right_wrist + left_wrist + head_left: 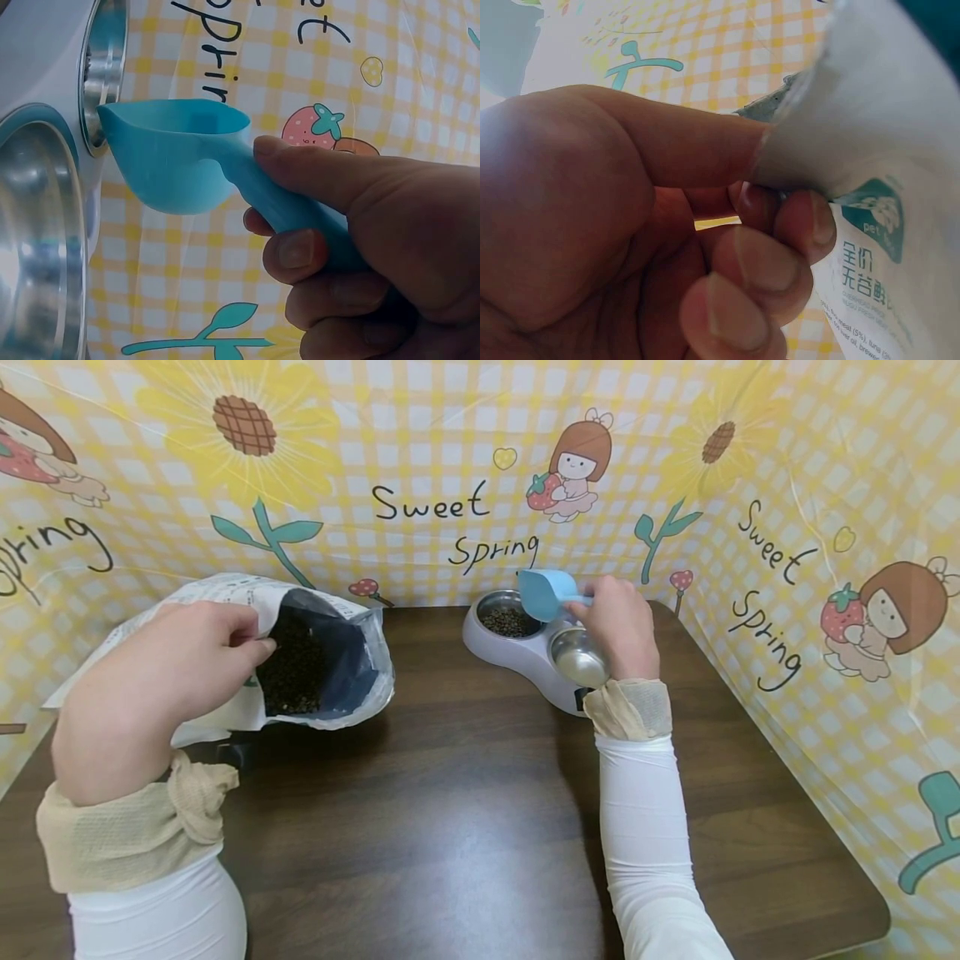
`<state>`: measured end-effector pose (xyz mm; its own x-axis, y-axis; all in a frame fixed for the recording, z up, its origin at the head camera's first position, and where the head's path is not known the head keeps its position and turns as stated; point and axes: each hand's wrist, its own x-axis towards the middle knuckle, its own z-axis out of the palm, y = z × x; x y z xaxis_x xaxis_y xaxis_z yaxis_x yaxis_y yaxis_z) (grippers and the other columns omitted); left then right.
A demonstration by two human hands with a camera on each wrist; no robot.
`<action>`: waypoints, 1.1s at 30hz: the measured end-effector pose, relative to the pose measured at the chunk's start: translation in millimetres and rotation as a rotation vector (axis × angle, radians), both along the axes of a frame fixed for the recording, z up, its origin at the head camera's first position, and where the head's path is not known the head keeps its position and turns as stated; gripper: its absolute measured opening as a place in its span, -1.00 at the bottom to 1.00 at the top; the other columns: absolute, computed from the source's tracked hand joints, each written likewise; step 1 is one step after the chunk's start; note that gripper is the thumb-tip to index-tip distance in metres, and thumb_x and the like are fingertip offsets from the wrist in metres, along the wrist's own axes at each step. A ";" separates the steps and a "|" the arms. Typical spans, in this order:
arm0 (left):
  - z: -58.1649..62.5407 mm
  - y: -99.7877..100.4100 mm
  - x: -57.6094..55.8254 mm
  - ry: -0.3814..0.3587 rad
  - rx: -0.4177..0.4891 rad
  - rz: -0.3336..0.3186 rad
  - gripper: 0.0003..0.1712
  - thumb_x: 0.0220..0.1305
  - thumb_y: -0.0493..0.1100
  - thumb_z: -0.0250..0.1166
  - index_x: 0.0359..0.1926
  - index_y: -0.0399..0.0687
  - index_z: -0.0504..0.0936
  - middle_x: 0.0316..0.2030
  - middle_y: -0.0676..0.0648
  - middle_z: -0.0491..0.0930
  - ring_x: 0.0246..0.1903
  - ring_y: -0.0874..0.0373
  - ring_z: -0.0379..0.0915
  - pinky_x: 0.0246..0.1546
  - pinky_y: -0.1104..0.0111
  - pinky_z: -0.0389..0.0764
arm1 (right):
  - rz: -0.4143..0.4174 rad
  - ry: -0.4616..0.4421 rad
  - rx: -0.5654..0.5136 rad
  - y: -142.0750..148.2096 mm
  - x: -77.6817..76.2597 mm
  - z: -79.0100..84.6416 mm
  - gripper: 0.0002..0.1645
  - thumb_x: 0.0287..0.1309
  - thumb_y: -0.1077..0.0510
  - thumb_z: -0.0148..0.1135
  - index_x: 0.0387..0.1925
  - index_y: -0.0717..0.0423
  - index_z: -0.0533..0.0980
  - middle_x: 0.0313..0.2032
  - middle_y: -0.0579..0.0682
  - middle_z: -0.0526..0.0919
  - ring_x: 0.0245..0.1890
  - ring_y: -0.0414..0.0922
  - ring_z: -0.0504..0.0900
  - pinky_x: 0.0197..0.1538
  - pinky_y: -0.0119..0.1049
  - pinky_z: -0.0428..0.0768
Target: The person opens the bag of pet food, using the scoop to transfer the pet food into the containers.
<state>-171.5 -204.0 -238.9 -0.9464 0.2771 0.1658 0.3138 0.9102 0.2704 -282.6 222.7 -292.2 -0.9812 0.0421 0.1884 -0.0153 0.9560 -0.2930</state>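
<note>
A blue scoop [546,593] is held by its handle in my right hand [621,620]. Its cup tilts over the double pet bowl [498,653], beside the far steel bowl, which has brown kibble [510,622] in it. The nearer steel bowl [579,658] shows bare metal inside. In the right wrist view the fingers wrap round the scoop's handle [300,214]. My left hand [168,664] pinches the rim of a white pet food bag [225,593] between thumb and fingers. Dark kibble [296,664] lies inside the bag, whose mouth faces right.
Everything stands on a dark wooden table [450,793]. A yellow checked cloth [420,435] with printed flowers and figures hangs behind it and along the sides. Something dark [236,752], partly hidden, lies under the bag.
</note>
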 end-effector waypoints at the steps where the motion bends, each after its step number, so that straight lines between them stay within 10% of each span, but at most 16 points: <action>1: -0.1 -0.2 0.0 0.001 0.001 0.000 -0.62 0.36 -0.20 0.16 -0.62 -0.10 0.31 -0.70 -0.05 0.22 -0.63 0.07 0.19 -0.53 0.25 0.19 | -0.003 -0.004 -0.007 0.6 0.2 0.0 -0.65 0.28 -0.09 0.25 -0.29 0.13 0.68 -0.31 0.10 0.69 -0.38 0.02 0.50 -0.38 -0.11 0.43; 12: -1.0 -0.6 -0.3 0.006 0.006 0.005 -0.61 0.35 -0.19 0.17 -0.62 -0.10 0.31 -0.70 -0.05 0.22 -0.63 0.06 0.20 -0.53 0.26 0.19 | -0.066 -0.013 -0.056 6.6 1.6 2.5 -0.46 0.31 -0.15 0.12 -0.67 0.10 0.38 -0.64 -0.01 0.37 -0.55 -0.05 0.39 -0.55 -0.23 0.30; 33: -1.3 -1.5 -0.7 0.015 -0.002 0.009 -0.62 0.34 -0.18 0.17 -0.62 -0.09 0.31 -0.70 -0.05 0.23 -0.63 0.05 0.20 -0.53 0.25 0.19 | -0.108 -0.053 -0.175 8.4 3.0 7.0 -0.45 0.32 -0.15 0.06 -0.69 0.08 0.36 -0.76 -0.12 0.30 -0.55 -0.04 0.38 -0.55 -0.25 0.29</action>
<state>-172.2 -205.5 -240.2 -0.9464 0.2688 0.1790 0.3094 0.9136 0.2638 -279.5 231.1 -285.2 -0.9776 0.1749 0.1173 0.1041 0.8855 -0.4527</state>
